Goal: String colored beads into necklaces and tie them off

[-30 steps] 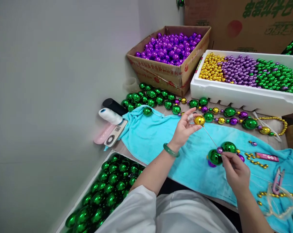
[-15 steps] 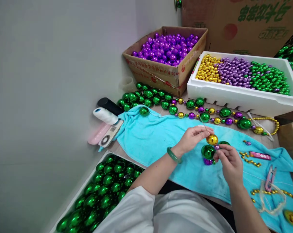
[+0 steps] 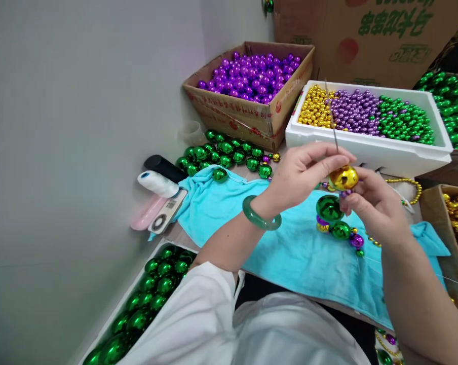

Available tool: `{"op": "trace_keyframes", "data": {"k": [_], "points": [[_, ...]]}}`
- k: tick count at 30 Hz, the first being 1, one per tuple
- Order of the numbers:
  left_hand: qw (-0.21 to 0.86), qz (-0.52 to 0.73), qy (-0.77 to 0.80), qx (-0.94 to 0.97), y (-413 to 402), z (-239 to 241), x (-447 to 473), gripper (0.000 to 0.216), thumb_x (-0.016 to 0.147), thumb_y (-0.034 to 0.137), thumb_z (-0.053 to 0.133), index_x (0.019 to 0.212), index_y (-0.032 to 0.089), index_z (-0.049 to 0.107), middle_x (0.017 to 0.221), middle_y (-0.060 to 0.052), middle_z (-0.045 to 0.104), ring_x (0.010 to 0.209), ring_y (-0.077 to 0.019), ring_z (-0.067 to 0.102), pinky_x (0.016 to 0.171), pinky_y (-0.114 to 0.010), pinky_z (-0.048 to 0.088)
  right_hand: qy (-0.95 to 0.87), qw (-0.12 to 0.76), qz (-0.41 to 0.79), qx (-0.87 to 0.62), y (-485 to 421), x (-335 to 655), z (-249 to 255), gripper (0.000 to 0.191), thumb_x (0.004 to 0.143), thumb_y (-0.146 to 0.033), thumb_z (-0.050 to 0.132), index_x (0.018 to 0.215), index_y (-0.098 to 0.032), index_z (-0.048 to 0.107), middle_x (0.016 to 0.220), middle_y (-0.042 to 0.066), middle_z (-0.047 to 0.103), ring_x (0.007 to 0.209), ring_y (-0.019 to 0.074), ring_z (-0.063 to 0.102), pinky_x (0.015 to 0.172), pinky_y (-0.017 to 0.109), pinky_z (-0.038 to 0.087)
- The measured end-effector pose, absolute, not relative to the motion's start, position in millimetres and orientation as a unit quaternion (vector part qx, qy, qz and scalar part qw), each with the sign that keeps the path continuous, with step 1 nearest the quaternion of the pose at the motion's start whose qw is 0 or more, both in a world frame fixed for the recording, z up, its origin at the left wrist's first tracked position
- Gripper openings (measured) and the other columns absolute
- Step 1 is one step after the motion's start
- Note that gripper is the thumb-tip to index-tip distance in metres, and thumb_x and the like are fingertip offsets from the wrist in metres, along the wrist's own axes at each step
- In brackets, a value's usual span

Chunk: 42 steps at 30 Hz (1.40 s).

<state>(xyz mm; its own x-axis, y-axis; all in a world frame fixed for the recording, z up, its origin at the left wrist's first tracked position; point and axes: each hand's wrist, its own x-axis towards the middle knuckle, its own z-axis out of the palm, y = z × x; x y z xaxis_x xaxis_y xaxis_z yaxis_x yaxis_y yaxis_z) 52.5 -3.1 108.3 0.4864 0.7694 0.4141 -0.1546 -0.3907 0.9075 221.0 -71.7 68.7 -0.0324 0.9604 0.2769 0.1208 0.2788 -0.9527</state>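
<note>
My left hand (image 3: 307,170), with a green bangle (image 3: 261,213) on its wrist, is closed in a pinch on a long thin needle (image 3: 334,126) that points upward. Just below those fingertips is a shiny gold bead (image 3: 344,178). My right hand (image 3: 379,205) is closed around the bead string under the gold bead, by a small purple bead (image 3: 345,193). From there the string hangs down with a large green bead (image 3: 330,208), another green bead (image 3: 341,230) and a purple bead (image 3: 357,241). A thin thread runs off to the right.
A turquoise towel (image 3: 229,228) covers the work surface. Behind it stand a carton (image 3: 229,109) of purple beads and a white foam box (image 3: 323,134) of gold, purple and green beads. Green beads (image 3: 164,286) fill a tray at lower left. A box (image 3: 436,218) of gold beads is at right.
Both hands have risen, bringing the gold bead and the string up off the towel. The needle now stands taller above my left fingers. The view has shifted slightly to the right.
</note>
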Motion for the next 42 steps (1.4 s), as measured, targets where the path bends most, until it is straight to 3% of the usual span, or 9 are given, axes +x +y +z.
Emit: {"op": "trace_keyframes", "data": {"k": [4, 7, 11, 17, 20, 26, 30, 37, 42], "points": [[0.455, 0.443, 0.224, 0.739, 7.5, 123.1, 56.5, 0.022, 0.092, 0.036, 0.058, 0.089, 0.018, 0.071, 0.088, 0.000, 0.069, 0.085, -0.0121, 0.063, 0.076, -0.025, 0.050, -0.659, 0.445, 0.318, -0.516, -55.7, 226.2, 84.6, 0.040, 0.083, -0.055, 0.065, 0.104, -0.021, 0.067, 0.076, 0.002, 0.061, 0.062, 0.0130, 0.054, 0.055, 0.025, 0.043], [0.433, 0.417, 0.238, 0.763, 15.5, 112.5, 59.9, 0.020, 0.092, 0.029, 0.057, 0.085, 0.016, 0.070, 0.082, 0.000, 0.068, 0.081, -0.0120, 0.062, 0.075, -0.025, 0.048, -0.643, 0.448, 0.296, -0.546, -45.0, 226.7, 72.1, 0.041, 0.079, -0.053, 0.070, 0.104, -0.020, 0.069, 0.079, 0.002, 0.064, 0.058, 0.0108, 0.050, 0.051, 0.023, 0.038], [0.426, 0.384, 0.254, 0.779, 20.5, 98.0, 62.7, 0.018, 0.091, 0.022, 0.055, 0.084, 0.014, 0.070, 0.080, -0.001, 0.068, 0.078, -0.0115, 0.061, 0.074, -0.024, 0.046, -0.565, 0.519, 0.379, -0.518, -36.8, 225.9, 56.4, 0.040, 0.072, -0.046, 0.076, 0.102, -0.020, 0.069, 0.087, 0.002, 0.068, 0.050, 0.0068, 0.046, 0.044, 0.021, 0.036], [0.442, 0.426, 0.260, 0.745, 25.7, 98.3, 67.1, 0.020, 0.092, 0.027, 0.055, 0.085, 0.014, 0.068, 0.074, 0.000, 0.064, 0.070, -0.0084, 0.059, 0.069, -0.021, 0.047, -0.559, 0.451, 0.474, -0.509, -31.5, 221.8, 44.8, 0.024, 0.074, -0.036, 0.072, 0.085, -0.015, 0.072, 0.065, 0.001, 0.065, 0.046, 0.0080, 0.049, 0.044, 0.023, 0.040], [0.459, 0.450, 0.260, 0.721, 29.0, 100.5, 67.4, 0.020, 0.093, 0.029, 0.055, 0.088, 0.015, 0.068, 0.074, 0.001, 0.063, 0.067, -0.0074, 0.058, 0.067, -0.020, 0.047, -0.539, 0.467, 0.477, -0.514, -30.0, 218.0, 38.3, 0.024, 0.072, -0.035, 0.072, 0.083, -0.014, 0.071, 0.061, 0.000, 0.063, 0.045, 0.0081, 0.049, 0.043, 0.022, 0.040], [0.560, 0.392, 0.213, 0.698, 36.3, 74.3, 63.2, 0.043, 0.085, 0.041, 0.066, 0.121, 0.019, 0.061, 0.100, -0.005, 0.067, 0.089, -0.0146, 0.064, 0.081, -0.027, 0.051, -0.491, 0.551, 0.492, -0.462, -27.1, 221.1, 43.8, 0.020, 0.074, -0.035, 0.074, 0.078, -0.018, 0.064, 0.053, -0.002, 0.059, 0.042, 0.0090, 0.049, 0.039, 0.021, 0.037], [0.603, 0.313, 0.202, 0.706, 32.6, 35.2, 68.4, 0.055, 0.075, 0.040, 0.077, 0.122, 0.016, 0.062, 0.111, -0.009, 0.066, 0.105, -0.0214, 0.061, 0.093, -0.033, 0.048, -0.456, 0.568, 0.513, -0.455, -25.0, 224.9, 61.1, 0.025, 0.069, -0.036, 0.077, 0.075, -0.019, 0.060, 0.064, -0.001, 0.062, 0.044, 0.0077, 0.049, 0.036, 0.020, 0.034], [0.613, 0.299, 0.224, 0.696, 21.1, -1.2, 67.9, 0.039, 0.073, 0.032, 0.075, 0.107, 0.013, 0.066, 0.105, -0.008, 0.067, 0.099, -0.0196, 0.061, 0.091, -0.033, 0.047, -0.461, 0.557, 0.514, -0.461, -22.3, 226.5, 82.3, 0.026, 0.075, -0.039, 0.074, 0.074, -0.021, 0.055, 0.051, -0.007, 0.037, 0.041, 0.0059, 0.039, 0.035, 0.020, 0.025], [0.514, 0.257, 0.284, 0.768, 15.1, -12.7, 52.0, 0.030, 0.078, 0.032, 0.069, 0.102, 0.013, 0.068, 0.105, -0.009, 0.068, 0.101, -0.0208, 0.061, 0.093, -0.034, 0.046, -0.417, 0.599, 0.497, -0.470, -24.5, 221.2, 119.1, 0.015, 0.080, -0.018, 0.064, 0.067, -0.017, 0.057, 0.047, -0.009, 0.030, 0.040, 0.0023, 0.032, 0.036, 0.020, 0.019]]}}
